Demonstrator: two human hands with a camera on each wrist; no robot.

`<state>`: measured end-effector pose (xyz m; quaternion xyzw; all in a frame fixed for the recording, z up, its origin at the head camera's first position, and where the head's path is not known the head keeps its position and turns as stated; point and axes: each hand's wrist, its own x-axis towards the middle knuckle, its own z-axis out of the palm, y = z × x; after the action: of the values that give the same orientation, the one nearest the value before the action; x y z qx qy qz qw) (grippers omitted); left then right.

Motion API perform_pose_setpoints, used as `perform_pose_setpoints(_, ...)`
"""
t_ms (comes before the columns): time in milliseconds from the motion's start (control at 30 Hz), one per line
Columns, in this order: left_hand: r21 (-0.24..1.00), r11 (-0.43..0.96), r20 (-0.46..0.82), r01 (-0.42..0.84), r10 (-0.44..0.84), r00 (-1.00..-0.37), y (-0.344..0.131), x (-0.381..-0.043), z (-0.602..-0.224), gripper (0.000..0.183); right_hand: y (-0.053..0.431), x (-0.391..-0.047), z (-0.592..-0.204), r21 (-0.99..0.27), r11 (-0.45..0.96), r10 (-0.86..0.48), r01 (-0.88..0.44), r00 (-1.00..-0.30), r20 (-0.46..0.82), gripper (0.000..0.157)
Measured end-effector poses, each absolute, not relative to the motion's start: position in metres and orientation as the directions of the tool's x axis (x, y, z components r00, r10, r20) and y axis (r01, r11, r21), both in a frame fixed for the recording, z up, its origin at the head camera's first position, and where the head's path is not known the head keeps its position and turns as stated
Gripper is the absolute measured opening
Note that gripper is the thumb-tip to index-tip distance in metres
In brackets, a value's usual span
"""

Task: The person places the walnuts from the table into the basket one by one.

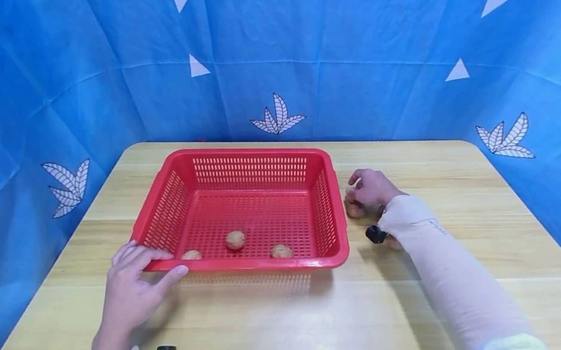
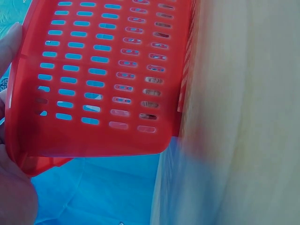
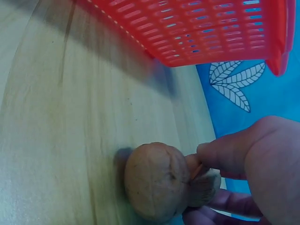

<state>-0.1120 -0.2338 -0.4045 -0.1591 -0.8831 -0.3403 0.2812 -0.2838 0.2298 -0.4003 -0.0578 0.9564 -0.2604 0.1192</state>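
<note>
A red plastic basket (image 1: 267,267) with slotted walls stands on the table, three walnuts inside it, one of them a walnut (image 1: 235,240) near the middle of its floor. At the near left corner my left hand (image 1: 131,291) grips the rim; the left wrist view shows fingers along that rim (image 2: 16,93). Just right of the basket, my right hand (image 1: 372,187) pinches a walnut (image 3: 204,188) between thumb and fingers. Closer to the right wrist camera, another walnut (image 3: 157,182) rests on the table and partly hides the pinched one.
More walnuts (image 1: 394,244) lie beneath the right wrist, mostly covered by the sleeve and the black wrist camera (image 1: 376,234). The wooden table (image 1: 282,332) has rounded far corners. Behind it hangs a blue curtain (image 1: 259,33) with white leaf and triangle prints.
</note>
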Motion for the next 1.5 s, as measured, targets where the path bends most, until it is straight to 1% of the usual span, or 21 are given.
perform_pose_setpoints(100, 0.508, 0.715, 0.613, 0.48, 0.092, -0.785, -0.234, -0.113, -0.405, 0.033, 0.232, -0.285, -0.398, -0.503, 0.86, -0.188, -0.083, -0.969, -0.161, 0.035)
perform_pose_setpoints(267, 0.502, 0.713, 0.624, 0.49, 0.094, -0.776, -0.234, -0.114, -0.406, 0.033, 0.235, -0.287, -0.392, -0.501, 0.859, -0.19, -0.105, -0.974, -0.121, 0.033)
perform_pose_setpoints(533, 0.501, 0.721, 0.617, 0.479, 0.091, -0.782, -0.233, -0.113, -0.404, 0.033, 0.237, -0.284, -0.38, -0.537, 0.837, -0.18, -0.102, -0.979, -0.094, 0.036)
perform_pose_setpoints(733, 0.502, 0.725, 0.613, 0.472, 0.087, -0.785, -0.234, -0.111, -0.404, 0.035, 0.232, -0.281, -0.371, -0.543, 0.827, -0.206, -0.147, -0.977, -0.05, 0.034)
perform_pose_setpoints(1100, 0.5, 0.71, 0.632, 0.496, 0.092, -0.77, -0.232, -0.117, -0.404, 0.034, 0.222, -0.276, -0.343, -0.548, 0.814, -0.202, -0.193, -0.978, 0.045, 0.032)
perform_pose_setpoints(1333, 0.496, 0.706, 0.637, 0.505, 0.099, -0.764, -0.231, -0.118, -0.404, 0.034, 0.216, -0.274, -0.336, -0.56, 0.8, -0.203, -0.214, -0.976, 0.083, 0.031)
perform_pose_setpoints(1500, 0.495, 0.715, 0.63, 0.493, 0.095, -0.771, -0.233, -0.115, -0.405, 0.033, 0.207, -0.269, -0.334, -0.578, 0.785, -0.215, -0.221, -0.973, 0.081, 0.031)
